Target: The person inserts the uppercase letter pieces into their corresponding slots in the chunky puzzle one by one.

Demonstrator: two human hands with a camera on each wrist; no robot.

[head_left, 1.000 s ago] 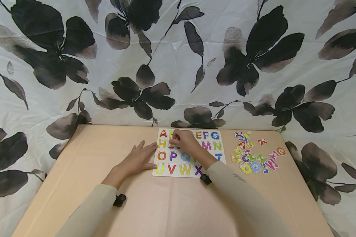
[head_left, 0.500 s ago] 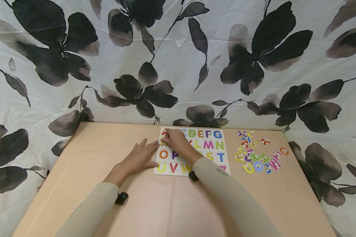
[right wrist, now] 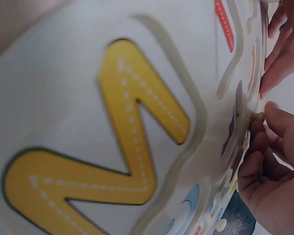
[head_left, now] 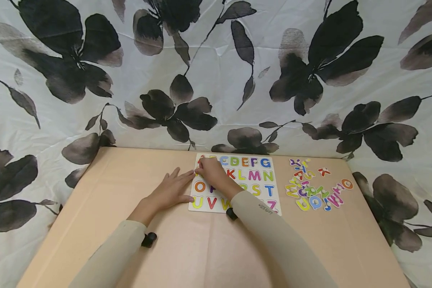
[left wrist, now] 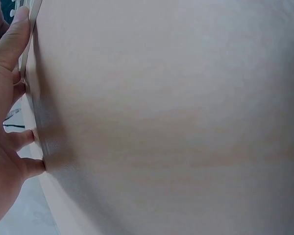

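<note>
The letter board (head_left: pixel 205 196) lies under the curled right hand (head_left: pixel 216 176), its hold hidden; the left hand (head_left: pixel 171 190), fingers spread, touches its nine-o'clock edge; loose letters (head_left: pixel 315 202) at three; the desk (head_left: pixel 216 256) ends just past twelve.

Big white cloth (head_left: pixel 223 92) behind the desk (head_left: pixel 181 264) from where I'm standing, kinda wrinkly, covered in huge black and grey-brown flowers (head_left: pixel 158 105). Desk's plain peachy tan with a faint crease (head_left: pixel 207 252). Light's pretty soft.
</note>
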